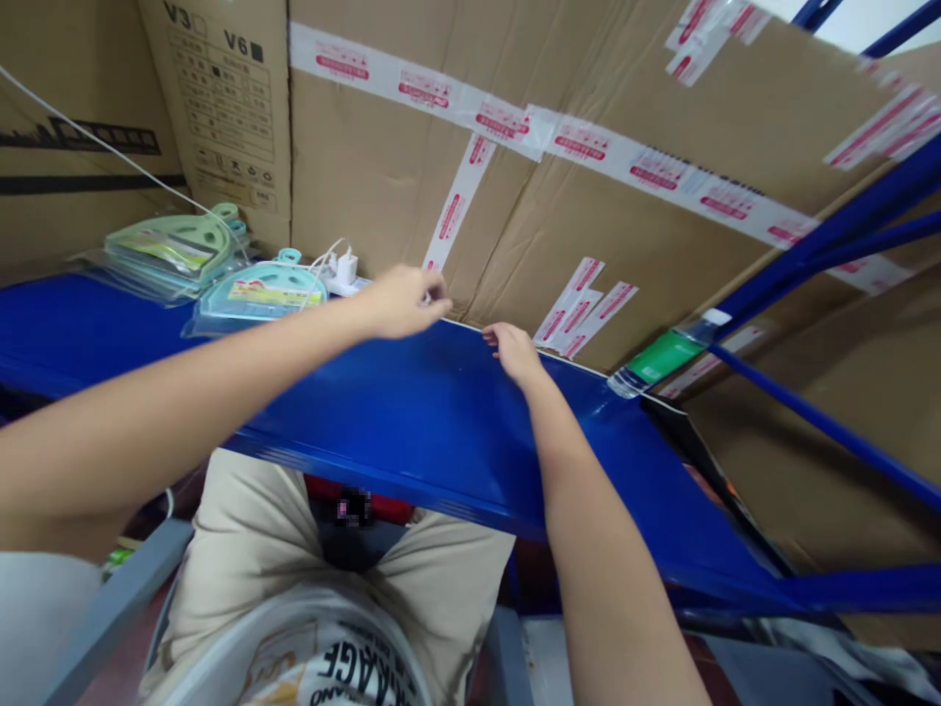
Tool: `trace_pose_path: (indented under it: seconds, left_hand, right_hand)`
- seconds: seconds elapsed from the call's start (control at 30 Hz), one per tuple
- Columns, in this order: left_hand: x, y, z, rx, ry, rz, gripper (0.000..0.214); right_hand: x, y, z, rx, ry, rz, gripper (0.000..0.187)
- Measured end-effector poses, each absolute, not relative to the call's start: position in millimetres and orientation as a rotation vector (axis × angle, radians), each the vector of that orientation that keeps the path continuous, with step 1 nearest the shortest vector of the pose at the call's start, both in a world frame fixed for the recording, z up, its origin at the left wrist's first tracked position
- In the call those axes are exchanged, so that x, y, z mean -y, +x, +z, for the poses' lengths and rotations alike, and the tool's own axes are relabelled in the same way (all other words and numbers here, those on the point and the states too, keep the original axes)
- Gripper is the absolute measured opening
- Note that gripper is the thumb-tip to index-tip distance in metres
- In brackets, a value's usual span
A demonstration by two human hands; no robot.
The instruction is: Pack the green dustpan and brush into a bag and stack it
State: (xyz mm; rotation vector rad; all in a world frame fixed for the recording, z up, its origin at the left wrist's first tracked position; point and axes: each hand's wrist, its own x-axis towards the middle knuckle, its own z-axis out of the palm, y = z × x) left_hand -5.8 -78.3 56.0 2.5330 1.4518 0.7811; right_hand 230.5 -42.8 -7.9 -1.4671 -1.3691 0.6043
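My left hand (406,301) is over the back part of the blue tabletop (412,412), close to the cardboard wall. Its fingers curl loosely, with a gap between thumb and forefinger; I make out nothing held there. To its right, my right hand (516,355) hovers near the table's back edge, fingers slightly bent and apart, with nothing visible in it. The two hands do not touch. Left of my left hand are a white charger plug (346,266) on a power strip and a light-blue item in a clear bag (261,286).
A green item in a clear bag (173,243) lies at the left. A clear bottle with a green label (666,355) leans at the right by the blue metal frame (830,240). Taped cardboard (382,147) stands along the back. A white cable (110,149) crosses the upper left.
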Motion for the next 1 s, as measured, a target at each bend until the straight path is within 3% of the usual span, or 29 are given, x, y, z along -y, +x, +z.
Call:
trace_pose_path:
  seconds: [0.13, 0.33, 0.73, 0.83, 0.93, 1.0]
  left_hand:
    - [41, 21, -2, -1.465, 2.781, 0.309, 0.046]
    - [25, -3, -26, -1.475, 2.628, 0.517, 0.044]
    - [36, 14, -27, -1.353, 2.682, 0.376, 0.041]
    - [36, 13, -25, -1.331, 2.680, 0.332, 0.040]
    - [35, 12, -25, -1.291, 2.666, 0.323, 0.039]
    - [33, 12, -25, -1.271, 2.646, 0.327, 0.039]
  right_hand:
    - [44, 223, -11, 1.531, -1.440, 0.661, 0.038]
    - [47, 218, -11, 1.566, -1.409, 0.725, 0.043]
    - [61, 209, 7, 1.560, -1.497, 0.717, 0.035]
    - [109, 182, 4, 1.850, -1.371, 1.036, 0.032]
    - [175, 131, -34, 2.387, -0.828, 1.549, 0.031]
    - [214, 97, -66, 2.624, -0.759, 1.521, 0.037]
